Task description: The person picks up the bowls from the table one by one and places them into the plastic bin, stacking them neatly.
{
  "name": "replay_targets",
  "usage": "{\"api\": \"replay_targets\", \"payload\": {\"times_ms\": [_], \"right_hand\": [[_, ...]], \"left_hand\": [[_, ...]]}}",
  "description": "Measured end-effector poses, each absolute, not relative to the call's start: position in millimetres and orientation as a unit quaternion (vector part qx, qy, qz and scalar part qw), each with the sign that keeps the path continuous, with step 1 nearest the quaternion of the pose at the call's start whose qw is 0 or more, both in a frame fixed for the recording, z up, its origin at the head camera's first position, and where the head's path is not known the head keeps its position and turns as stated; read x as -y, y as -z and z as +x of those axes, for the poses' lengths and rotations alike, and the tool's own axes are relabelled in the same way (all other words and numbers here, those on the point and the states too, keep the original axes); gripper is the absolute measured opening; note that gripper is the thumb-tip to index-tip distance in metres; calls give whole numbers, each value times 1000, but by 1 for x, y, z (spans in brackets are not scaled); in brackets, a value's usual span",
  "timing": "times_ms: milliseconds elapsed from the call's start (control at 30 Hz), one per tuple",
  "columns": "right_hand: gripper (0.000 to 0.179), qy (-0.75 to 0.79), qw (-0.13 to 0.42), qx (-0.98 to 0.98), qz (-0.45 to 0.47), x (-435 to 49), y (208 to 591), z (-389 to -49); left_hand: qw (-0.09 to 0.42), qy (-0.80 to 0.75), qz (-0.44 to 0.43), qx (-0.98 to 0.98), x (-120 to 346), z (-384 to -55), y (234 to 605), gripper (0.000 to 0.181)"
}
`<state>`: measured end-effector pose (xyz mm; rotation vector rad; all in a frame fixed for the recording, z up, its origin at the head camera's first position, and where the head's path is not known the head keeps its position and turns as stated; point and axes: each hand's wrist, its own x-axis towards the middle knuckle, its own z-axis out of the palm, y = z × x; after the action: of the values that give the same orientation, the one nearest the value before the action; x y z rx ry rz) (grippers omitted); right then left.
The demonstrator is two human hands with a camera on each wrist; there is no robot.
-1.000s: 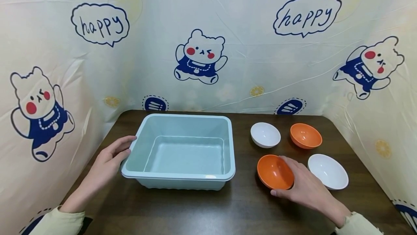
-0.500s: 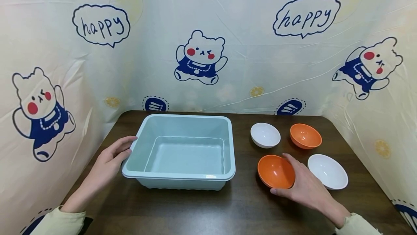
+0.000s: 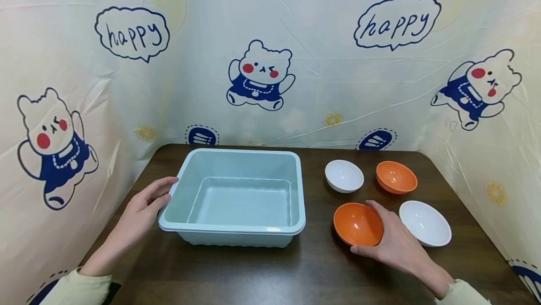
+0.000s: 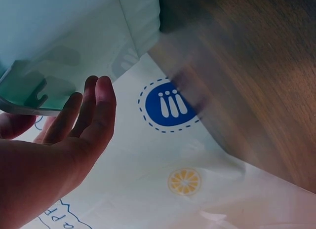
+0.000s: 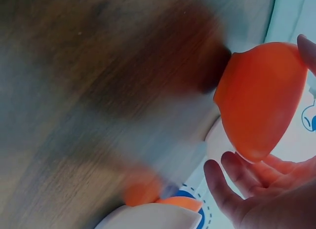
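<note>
My right hand (image 3: 399, 241) holds an orange bowl (image 3: 357, 225) by its sides, thumb at the near rim and fingers at the far right. In the right wrist view, the outside of this upright bowl (image 5: 261, 100) shows between thumb and fingertips; its foot faces the table, and I cannot tell whether it touches. A pale blue-green rectangular tub (image 3: 245, 201) stands on the left half of the table. Against its left rim rests my left hand (image 3: 141, 208), with fairly straight fingers (image 4: 101, 108) along the outside in the left wrist view.
Behind the held bowl stand a white bowl (image 3: 344, 176) and a second orange bowl (image 3: 396, 177). Another white bowl (image 3: 425, 223) is just right of my right hand. The brown table (image 3: 253, 277) is bordered by a printed cloth (image 3: 317, 84).
Little has changed. My right fingers shifted slightly around the orange bowl's rim, and the bowl stayed nearly in place. The left hand and tub have not moved.
</note>
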<state>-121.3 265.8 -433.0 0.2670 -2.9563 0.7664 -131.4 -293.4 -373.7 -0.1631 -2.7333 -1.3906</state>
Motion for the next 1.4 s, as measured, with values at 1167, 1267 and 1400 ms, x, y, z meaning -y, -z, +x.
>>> {"api": "replay_targets", "payload": {"times_ms": [1167, 1267, 1400], "right_hand": [[108, -302, 83, 945, 96, -251, 400, -110], [107, -301, 86, 945, 96, -249, 396, -109], [108, -305, 81, 944, 96, -247, 391, -108]], "left_hand": [[32, 452, -53, 890, 293, -131, 373, 44], [31, 452, -52, 890, 294, -131, 373, 44], [31, 451, -50, 890, 294, -131, 373, 44]]}}
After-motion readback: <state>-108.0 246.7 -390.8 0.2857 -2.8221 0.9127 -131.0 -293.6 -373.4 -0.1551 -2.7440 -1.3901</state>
